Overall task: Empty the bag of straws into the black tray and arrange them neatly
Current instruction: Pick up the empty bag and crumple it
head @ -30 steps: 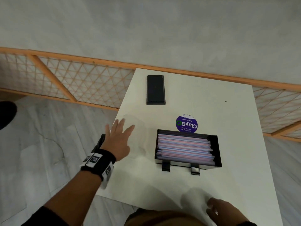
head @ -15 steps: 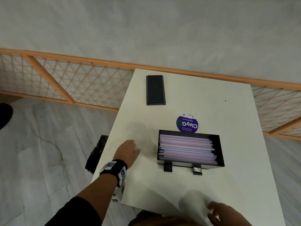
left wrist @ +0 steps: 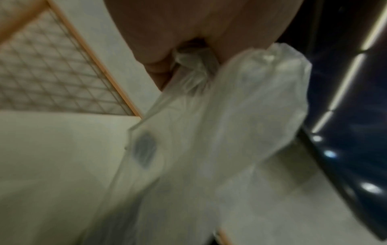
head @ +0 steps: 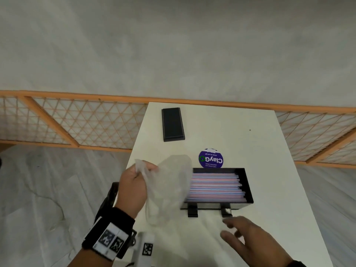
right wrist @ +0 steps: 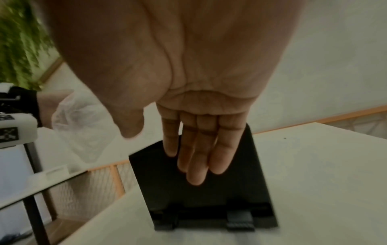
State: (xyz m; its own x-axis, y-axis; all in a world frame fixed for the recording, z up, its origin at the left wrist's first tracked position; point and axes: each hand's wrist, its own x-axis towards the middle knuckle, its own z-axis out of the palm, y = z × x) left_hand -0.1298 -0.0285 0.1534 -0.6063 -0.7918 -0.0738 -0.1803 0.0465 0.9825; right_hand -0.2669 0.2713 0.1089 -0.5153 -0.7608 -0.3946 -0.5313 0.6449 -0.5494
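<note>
The black tray (head: 247, 184) stands on the white table, filled with pink, blue and white straws (head: 215, 187) lying side by side. My left hand (head: 134, 182) grips the top of the empty clear plastic bag (head: 167, 189), which hangs above the table just left of the tray and covers its left end. In the left wrist view the bag (left wrist: 220, 124) is bunched between my fingers. My right hand (head: 248, 241) hovers open near the tray's front feet, fingers straight. From the right wrist, its fingers (right wrist: 199, 157) point at the tray (right wrist: 240, 190).
A black rectangular lid or box (head: 172, 124) lies at the table's far left. A round purple sticker (head: 211, 158) sits just behind the tray. An orange lattice fence (head: 77, 122) runs behind the table (head: 279, 189). The table's left edge is close to my left wrist.
My left hand closed on the bag lying flat on the table and lifted it up beside the tray. My right hand moved forward from the table's near edge toward the tray.
</note>
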